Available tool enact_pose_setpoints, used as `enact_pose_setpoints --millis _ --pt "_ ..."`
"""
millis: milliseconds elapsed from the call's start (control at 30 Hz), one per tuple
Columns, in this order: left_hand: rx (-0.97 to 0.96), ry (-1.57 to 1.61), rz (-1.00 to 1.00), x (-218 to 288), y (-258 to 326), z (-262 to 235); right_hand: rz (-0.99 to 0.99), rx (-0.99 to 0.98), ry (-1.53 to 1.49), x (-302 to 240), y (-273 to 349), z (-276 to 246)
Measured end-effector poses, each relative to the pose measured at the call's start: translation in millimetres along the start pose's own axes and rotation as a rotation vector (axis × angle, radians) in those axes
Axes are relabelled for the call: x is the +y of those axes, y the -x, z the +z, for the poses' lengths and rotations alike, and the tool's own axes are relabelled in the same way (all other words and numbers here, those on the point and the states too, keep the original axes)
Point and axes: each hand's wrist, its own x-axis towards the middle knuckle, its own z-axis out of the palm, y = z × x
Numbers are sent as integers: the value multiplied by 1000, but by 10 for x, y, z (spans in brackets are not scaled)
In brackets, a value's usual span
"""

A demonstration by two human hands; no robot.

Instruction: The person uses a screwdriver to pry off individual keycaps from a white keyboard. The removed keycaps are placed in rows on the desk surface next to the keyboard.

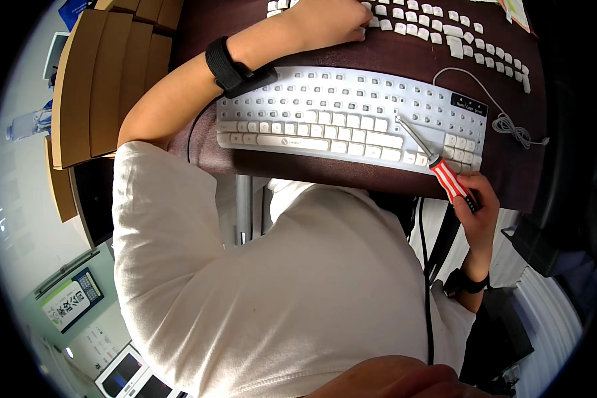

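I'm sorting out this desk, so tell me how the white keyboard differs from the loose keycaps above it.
The white keyboard is one assembled body with most keys seated in rows and a few sockets bare; the loose keycaps lie detached on the dark table. The right hand lays a red-and-white screwdriver tip on the keyboard, while the left hand rests among the keycaps. Both are white.

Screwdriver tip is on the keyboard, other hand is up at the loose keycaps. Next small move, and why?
Probably lever the screwdriver tip under the next keycap and pry it up. The right hand holds the red-and-white handle with the shaft lying across the white keyboard, whose upper rows already show bare key sockets. The left hand rests by the loose keycaps beyond it.
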Motion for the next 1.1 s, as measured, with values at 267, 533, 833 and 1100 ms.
enact_pose_setpoints --millis 267,533,833,1100 --pt "87 80 20 -14 158 -285 -52 -40 16 -18 -43 33" --pt "-14 390 -25 378 1124 -390 -302 -153 259 -639 -322 119" --pt "33 648 -261 518 1563 -23 -381 -349 413 -1241 -706 611" --pt "90 640 -254 569 1624 62 -271 -434 731 -1702 -763 840"
